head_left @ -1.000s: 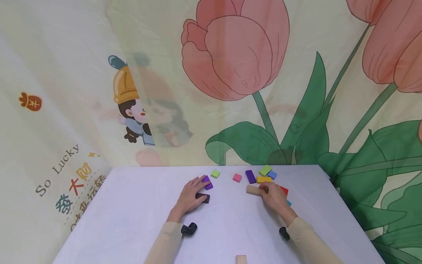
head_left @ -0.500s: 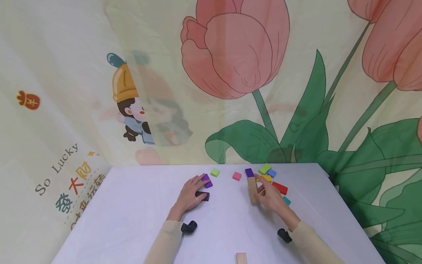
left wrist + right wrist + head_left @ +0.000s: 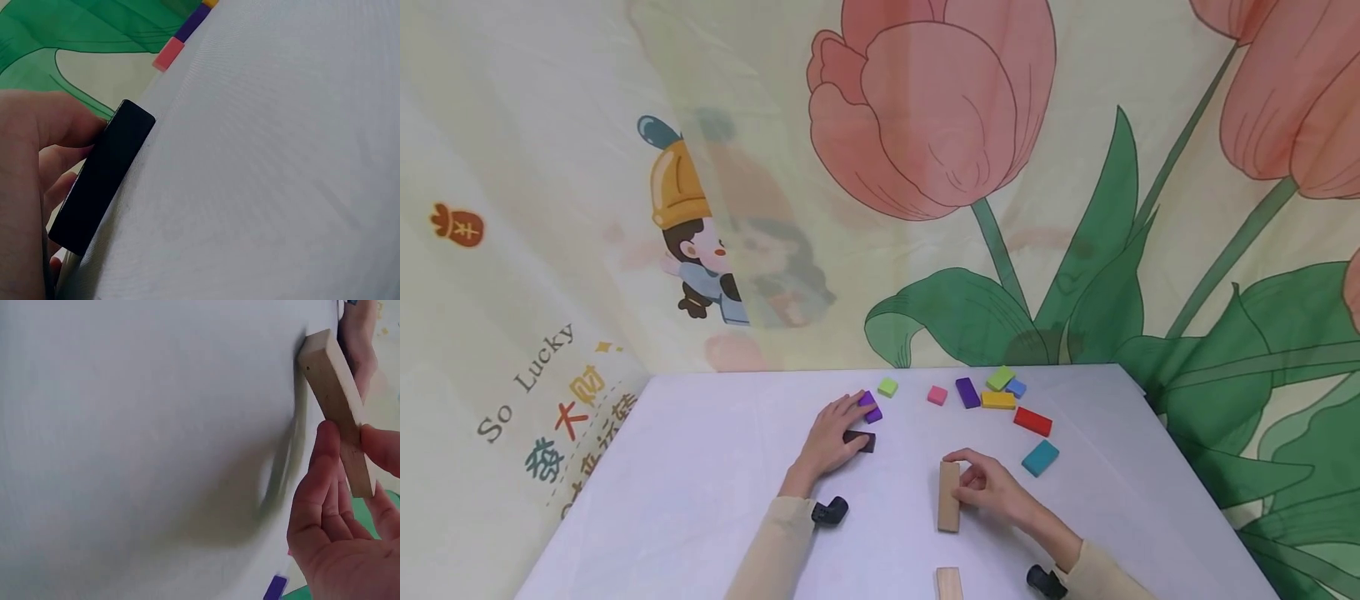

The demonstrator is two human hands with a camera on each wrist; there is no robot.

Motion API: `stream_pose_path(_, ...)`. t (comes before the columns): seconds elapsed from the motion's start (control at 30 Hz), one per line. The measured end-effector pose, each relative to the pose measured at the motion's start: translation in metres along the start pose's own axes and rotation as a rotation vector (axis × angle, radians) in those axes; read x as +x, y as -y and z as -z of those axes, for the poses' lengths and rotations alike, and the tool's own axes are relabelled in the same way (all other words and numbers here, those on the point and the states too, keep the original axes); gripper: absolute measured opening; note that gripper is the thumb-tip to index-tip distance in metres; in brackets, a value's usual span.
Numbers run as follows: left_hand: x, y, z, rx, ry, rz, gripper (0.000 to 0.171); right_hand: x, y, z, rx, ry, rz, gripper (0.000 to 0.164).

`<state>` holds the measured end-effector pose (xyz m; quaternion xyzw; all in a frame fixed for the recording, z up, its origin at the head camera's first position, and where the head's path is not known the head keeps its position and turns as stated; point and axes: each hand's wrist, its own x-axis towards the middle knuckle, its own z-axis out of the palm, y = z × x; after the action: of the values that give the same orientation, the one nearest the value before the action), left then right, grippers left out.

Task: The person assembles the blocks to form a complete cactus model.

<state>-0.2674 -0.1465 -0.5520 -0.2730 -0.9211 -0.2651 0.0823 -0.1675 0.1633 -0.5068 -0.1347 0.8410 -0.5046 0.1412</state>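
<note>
In the head view my right hand pinches a plain wooden block, its long side pointing toward me. The right wrist view shows the thumb on one side of this block and fingers on the other, with a shadow on the cloth beside it. My left hand rests on the table at left. Its thumb lies on a black block, and its fingertips touch a purple block. The left wrist view shows the black block up close, with relaxed fingers behind it.
A second wooden block lies at the near edge. Toward the back are light green, pink, dark purple, yellow, green and blue blocks. Red and teal blocks lie right.
My right hand has brought the wooden block from beside the coloured blocks toward me and left, turning it lengthwise. The red and teal blocks are uncovered. My left hand stays put.
</note>
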Motion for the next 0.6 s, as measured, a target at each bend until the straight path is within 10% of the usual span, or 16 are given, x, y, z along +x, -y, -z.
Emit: stream_pose_path(0.6, 0.0, -0.003, 0.002, -0.021, 0.022, 0.028, 0.056, -0.005, 0.003, -0.013, 0.06, 0.071, -0.089, 0.031)
